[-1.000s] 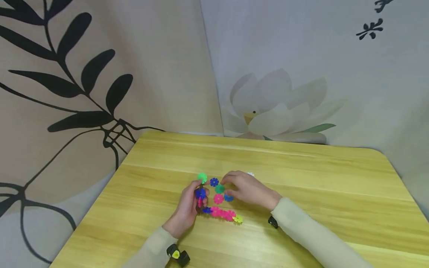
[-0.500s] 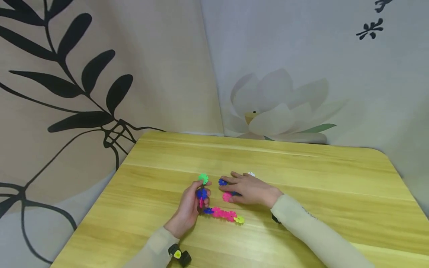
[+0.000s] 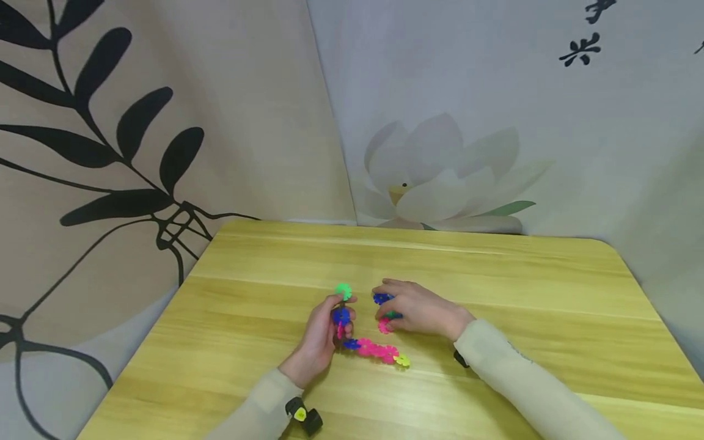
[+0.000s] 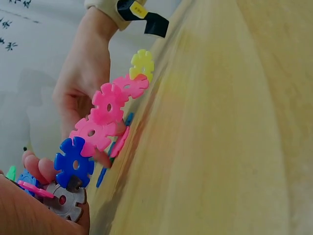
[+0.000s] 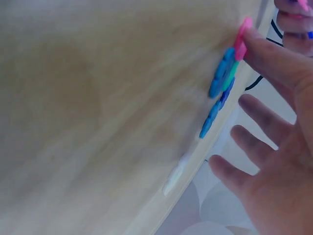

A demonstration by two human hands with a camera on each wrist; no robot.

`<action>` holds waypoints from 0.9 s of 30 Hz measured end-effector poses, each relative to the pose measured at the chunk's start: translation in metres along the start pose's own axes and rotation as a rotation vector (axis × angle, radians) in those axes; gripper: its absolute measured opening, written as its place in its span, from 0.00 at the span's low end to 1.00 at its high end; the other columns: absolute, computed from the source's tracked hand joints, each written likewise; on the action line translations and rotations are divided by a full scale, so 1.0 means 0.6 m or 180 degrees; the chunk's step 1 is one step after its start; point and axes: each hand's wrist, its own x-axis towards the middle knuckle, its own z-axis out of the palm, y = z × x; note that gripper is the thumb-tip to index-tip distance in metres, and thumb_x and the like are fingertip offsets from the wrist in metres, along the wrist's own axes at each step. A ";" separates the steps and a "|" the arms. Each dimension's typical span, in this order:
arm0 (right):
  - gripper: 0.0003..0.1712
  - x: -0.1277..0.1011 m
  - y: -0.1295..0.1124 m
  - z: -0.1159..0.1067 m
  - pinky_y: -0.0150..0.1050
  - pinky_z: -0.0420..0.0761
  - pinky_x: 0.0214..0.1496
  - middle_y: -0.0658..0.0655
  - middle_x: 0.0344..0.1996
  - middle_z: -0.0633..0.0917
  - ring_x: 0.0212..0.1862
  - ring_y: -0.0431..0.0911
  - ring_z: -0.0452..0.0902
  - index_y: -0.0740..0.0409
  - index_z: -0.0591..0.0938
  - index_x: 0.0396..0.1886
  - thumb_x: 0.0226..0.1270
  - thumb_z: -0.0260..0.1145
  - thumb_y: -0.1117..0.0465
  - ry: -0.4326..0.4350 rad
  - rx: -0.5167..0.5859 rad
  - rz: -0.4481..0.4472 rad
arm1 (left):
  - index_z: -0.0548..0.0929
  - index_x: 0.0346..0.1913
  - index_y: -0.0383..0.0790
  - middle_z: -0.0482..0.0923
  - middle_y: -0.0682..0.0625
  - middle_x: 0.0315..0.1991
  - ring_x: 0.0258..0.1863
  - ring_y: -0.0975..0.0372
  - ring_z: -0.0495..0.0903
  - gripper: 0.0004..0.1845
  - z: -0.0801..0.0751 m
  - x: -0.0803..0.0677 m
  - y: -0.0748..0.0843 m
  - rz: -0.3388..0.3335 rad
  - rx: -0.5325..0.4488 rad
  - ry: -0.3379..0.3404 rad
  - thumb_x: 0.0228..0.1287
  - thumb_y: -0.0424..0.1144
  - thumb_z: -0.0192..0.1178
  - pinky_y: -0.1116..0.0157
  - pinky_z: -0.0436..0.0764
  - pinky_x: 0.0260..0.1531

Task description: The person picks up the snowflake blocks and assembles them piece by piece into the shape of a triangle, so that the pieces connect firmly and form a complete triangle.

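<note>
My left hand point(image 3: 337, 313) grips one end of a chain of plastic snowflake discs point(image 3: 378, 351). A green disc point(image 3: 343, 291) and a blue disc point(image 3: 341, 316) stick up between its fingers. The remainder of the chain lies on the table, pink discs ending in a yellow disc point(image 3: 403, 360). In the left wrist view the chain point(image 4: 105, 115) runs from a grey disc point(image 4: 66, 203) up to the yellow one point(image 4: 142, 63). My right hand point(image 3: 389, 307) rests with spread fingers over loose discs. Its thumb touches a pink disc point(image 5: 242, 34) beside blue discs point(image 5: 221, 73).
The yellow wooden table point(image 3: 495, 275) stands against fabric walls printed with leaves and a lotus. A white disc point(image 5: 173, 175) lies on the table near my right fingers. Black wrist-worn devices sit on both sleeves point(image 3: 302, 417).
My right hand has flattened from a curled pose and slid the loose discs slightly to the right. The left hand keeps its hold on the chain.
</note>
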 end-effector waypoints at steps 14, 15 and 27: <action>0.07 -0.036 -0.007 -0.008 0.38 0.80 0.48 0.39 0.37 0.81 0.44 0.41 0.76 0.43 0.83 0.34 0.68 0.75 0.57 0.0359 0.0744 0.0413 | 0.73 0.70 0.35 0.80 0.52 0.32 0.23 0.65 0.75 0.31 0.029 0.007 -0.011 -0.0033 0.0160 -0.0228 0.81 0.57 0.48 0.69 0.77 0.28; 0.07 -0.040 -0.008 -0.009 0.37 0.80 0.46 0.38 0.35 0.82 0.42 0.40 0.77 0.42 0.83 0.34 0.68 0.75 0.57 0.0392 0.0896 0.0499 | 0.73 0.69 0.34 0.80 0.52 0.32 0.24 0.65 0.76 0.30 0.031 0.007 -0.011 -0.0011 0.0172 -0.0244 0.81 0.57 0.48 0.69 0.79 0.29; 0.01 -0.068 -0.028 -0.012 0.35 0.86 0.39 0.47 0.36 0.89 0.39 0.48 0.88 0.54 0.83 0.39 0.74 0.69 0.63 0.1074 0.1905 0.0958 | 0.79 0.55 0.29 0.86 0.47 0.41 0.38 0.60 0.87 0.26 0.046 0.007 -0.030 0.0155 0.0340 -0.0279 0.83 0.53 0.48 0.63 0.85 0.43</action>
